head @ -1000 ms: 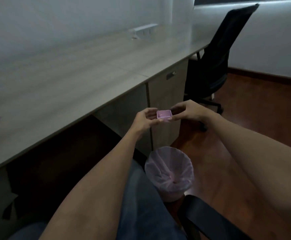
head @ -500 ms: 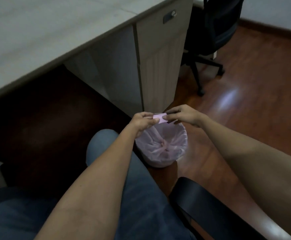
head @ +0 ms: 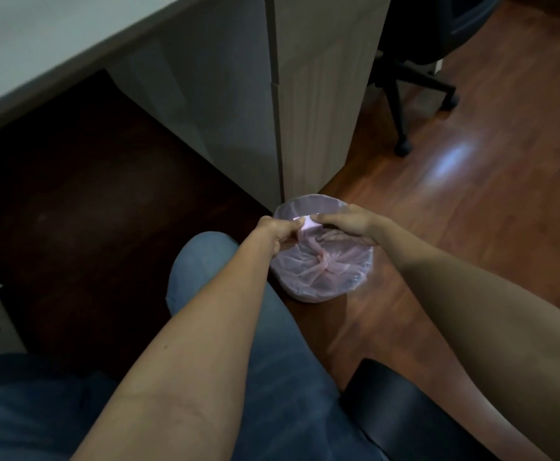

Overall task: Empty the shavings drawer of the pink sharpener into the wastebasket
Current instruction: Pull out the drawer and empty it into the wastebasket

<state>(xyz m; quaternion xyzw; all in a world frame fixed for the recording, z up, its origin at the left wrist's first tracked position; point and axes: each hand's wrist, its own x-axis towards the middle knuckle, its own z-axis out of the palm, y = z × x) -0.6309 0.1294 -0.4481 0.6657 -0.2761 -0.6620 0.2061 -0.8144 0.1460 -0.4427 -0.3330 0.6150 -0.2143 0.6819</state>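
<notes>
pink drawer (head: 307,224) mostly hidden by hands, contents unseeable

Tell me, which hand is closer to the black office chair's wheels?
The right hand. It pinches the right end of the pink drawer over the wastebasket, on the side facing the office chair. The left hand holds the drawer's other end, farther away.

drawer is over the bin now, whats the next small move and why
Probably tip the drawer mouth-down and tap it. Both the left hand and right hand pinch it directly above the lined wastebasket, so the shavings should fall inside.
</notes>
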